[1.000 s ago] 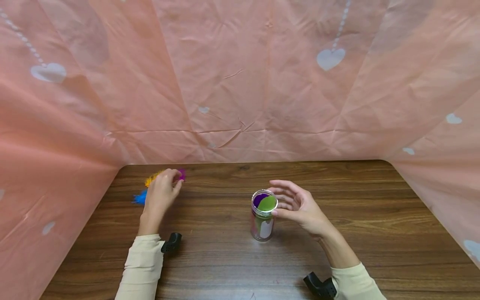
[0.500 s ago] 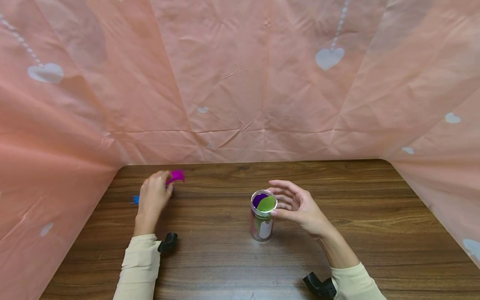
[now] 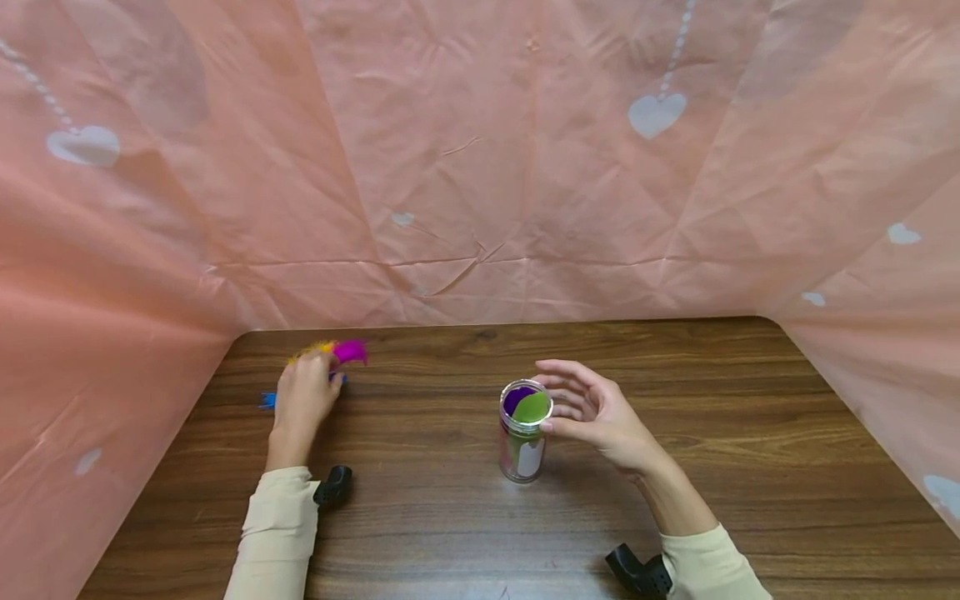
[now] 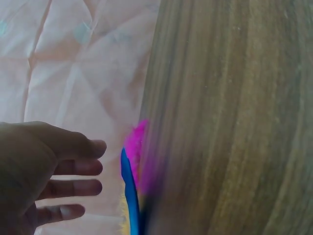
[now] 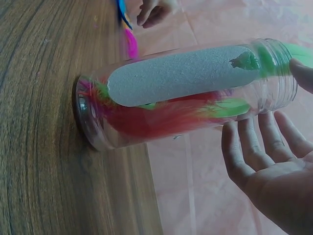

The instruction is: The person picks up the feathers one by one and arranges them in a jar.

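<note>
My left hand (image 3: 303, 392) hovers over loose feathers at the table's far left. In the left wrist view its fingers are apart from a blue feather (image 4: 129, 188) and a magenta feather (image 4: 135, 147), with nothing between them. A yellow feather (image 3: 324, 347) shows just beyond the knuckles; the hand covers part of the blue one. Near the middle stands an upright clear jar (image 3: 522, 450) with a pale label. Red, green and purple feathers fill it. My right hand (image 3: 596, 412) holds the jar near its rim, thumb on one side and fingers round the other.
The brown wooden table (image 3: 420, 517) ends at a pink curtain (image 3: 480, 167) with pale hearts, which also hangs along both sides. Black wrist mounts (image 3: 333, 486) jut inward from both sleeves.
My left hand has shifted left, off the magenta feather, so more of that feather shows. The yellow feather was hidden half a second ago and shows again. Right hand and jar stay put.
</note>
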The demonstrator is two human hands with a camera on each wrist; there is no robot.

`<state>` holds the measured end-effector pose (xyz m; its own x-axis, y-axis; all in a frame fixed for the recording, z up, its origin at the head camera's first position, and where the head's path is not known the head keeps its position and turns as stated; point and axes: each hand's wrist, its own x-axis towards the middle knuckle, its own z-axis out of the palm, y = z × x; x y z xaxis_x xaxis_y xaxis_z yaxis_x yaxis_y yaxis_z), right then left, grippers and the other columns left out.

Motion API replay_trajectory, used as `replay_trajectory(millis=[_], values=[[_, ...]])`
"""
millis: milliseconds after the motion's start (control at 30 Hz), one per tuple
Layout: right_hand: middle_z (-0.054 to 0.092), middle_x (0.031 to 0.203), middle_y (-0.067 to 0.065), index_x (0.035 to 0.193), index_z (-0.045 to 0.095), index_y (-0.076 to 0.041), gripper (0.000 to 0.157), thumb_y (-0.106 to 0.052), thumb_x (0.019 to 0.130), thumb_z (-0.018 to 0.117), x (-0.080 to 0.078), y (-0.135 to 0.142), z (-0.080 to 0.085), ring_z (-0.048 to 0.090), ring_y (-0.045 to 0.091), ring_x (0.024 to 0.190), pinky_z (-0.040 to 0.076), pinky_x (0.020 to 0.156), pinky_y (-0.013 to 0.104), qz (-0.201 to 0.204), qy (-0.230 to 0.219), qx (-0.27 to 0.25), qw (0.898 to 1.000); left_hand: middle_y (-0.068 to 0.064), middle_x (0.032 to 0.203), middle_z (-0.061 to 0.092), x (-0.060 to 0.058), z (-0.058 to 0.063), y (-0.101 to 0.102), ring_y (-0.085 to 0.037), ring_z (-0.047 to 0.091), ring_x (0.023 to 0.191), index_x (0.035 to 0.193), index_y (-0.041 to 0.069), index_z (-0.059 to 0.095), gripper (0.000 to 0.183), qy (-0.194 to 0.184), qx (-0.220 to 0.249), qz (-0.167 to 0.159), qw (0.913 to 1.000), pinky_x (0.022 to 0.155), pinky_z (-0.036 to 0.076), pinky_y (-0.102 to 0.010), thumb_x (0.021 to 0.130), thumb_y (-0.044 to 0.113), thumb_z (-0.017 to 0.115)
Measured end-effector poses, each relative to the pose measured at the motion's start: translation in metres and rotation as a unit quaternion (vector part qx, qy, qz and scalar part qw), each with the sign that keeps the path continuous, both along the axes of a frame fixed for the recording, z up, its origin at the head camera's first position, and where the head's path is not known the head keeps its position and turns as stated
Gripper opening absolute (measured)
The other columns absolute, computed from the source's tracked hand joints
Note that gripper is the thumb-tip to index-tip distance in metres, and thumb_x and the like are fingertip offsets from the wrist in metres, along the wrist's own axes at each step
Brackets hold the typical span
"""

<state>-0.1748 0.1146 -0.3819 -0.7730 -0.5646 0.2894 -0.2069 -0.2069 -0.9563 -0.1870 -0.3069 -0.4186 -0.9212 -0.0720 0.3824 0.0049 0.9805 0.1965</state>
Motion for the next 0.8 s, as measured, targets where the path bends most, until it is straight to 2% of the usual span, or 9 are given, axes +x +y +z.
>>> replay_trajectory(millis=[167,500,800], values=[[0.065,0.129,0.004,0.143,0.055,-0.008,0.061,0.01,0.088,0.074,0.0,0.0,0.0,0.067,0.015,0.115,0.056,0.098,0.031,0.001,0.003,0.001,1.0,-0.029,0.086,0.07,-0.002,-0.004,-0.003,-0.049,0.067,0.081,0.088,-0.007,0.071,0.015,-0.012,-0.001,0.01,0.9999,0.071,0.051,-0.061,0.085,0.005,0.08],[0.066,0.129,0.004,0.143,0.055,-0.008,0.06,0.01,0.088,0.074,0.0,0.0,-0.001,0.068,0.015,0.113,0.056,0.097,0.03,0.004,0.004,-0.005,1.0,-0.024,0.083,0.07,-0.003,-0.008,-0.008,-0.047,0.067,0.082,0.084,-0.004,0.07,0.015,-0.045,0.011,0.004,0.9989,0.072,0.051,-0.06,0.085,0.006,0.081],[0.066,0.129,0.004,0.143,0.055,-0.008,0.061,0.011,0.088,0.073,0.0,0.001,-0.001,0.068,0.015,0.114,0.056,0.098,0.031,0.005,0.006,-0.005,1.0,-0.023,0.089,0.07,-0.007,-0.009,-0.015,-0.04,0.066,0.081,0.098,-0.006,0.07,0.022,-0.124,0.043,0.003,0.9914,0.077,0.053,-0.06,0.09,0.011,0.081]])
